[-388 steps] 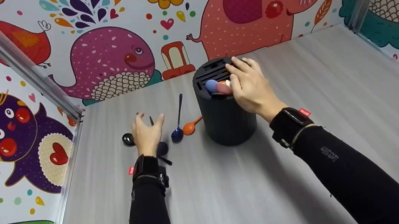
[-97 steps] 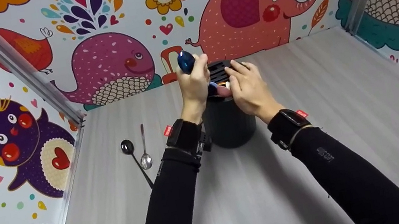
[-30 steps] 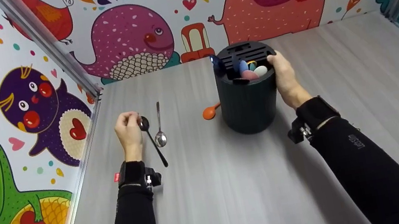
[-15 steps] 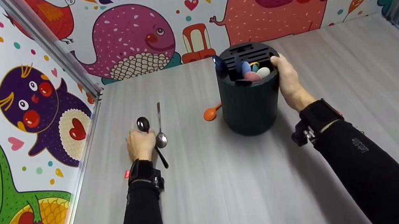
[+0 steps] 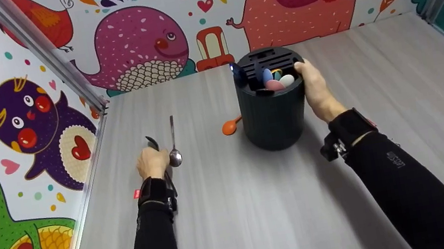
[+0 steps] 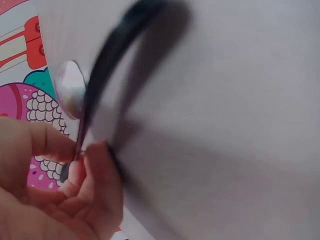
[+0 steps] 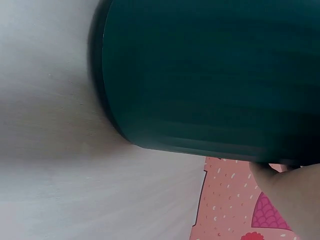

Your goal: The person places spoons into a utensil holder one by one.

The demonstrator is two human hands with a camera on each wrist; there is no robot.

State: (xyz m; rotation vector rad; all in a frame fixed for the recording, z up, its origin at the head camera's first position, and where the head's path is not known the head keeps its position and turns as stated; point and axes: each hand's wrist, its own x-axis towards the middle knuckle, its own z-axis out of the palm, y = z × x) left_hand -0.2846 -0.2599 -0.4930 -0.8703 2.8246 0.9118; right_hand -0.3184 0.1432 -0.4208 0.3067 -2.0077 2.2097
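Note:
My left hand (image 5: 153, 162) pinches a black spoon (image 5: 152, 143) on the left of the table; its bowl is tipped on edge. In the left wrist view the dark handle (image 6: 102, 65) runs up from the fingertips. Just right of that hand lies a silver spoon (image 5: 175, 157), bowl toward me. My right hand (image 5: 317, 88) grips the far-right side of a dark green cylindrical utensil holder (image 5: 275, 122), thumb at its rim, other fingers mostly hidden behind it. A dark blue spoon (image 5: 237, 72) and several colored utensils stand in the holder's slotted top.
An orange spoon (image 5: 230, 127) lies left of the holder, its handle end hidden behind it. The grey table (image 5: 229, 214) meets printed cartoon walls (image 5: 134, 44) at the back and left, with a metal frame post (image 5: 47, 55) at the corner.
My left hand has set the dark blue spoon in the holder, moved left and taken hold of the black spoon, now tilting it. My right hand has shifted from the holder's top to its side.

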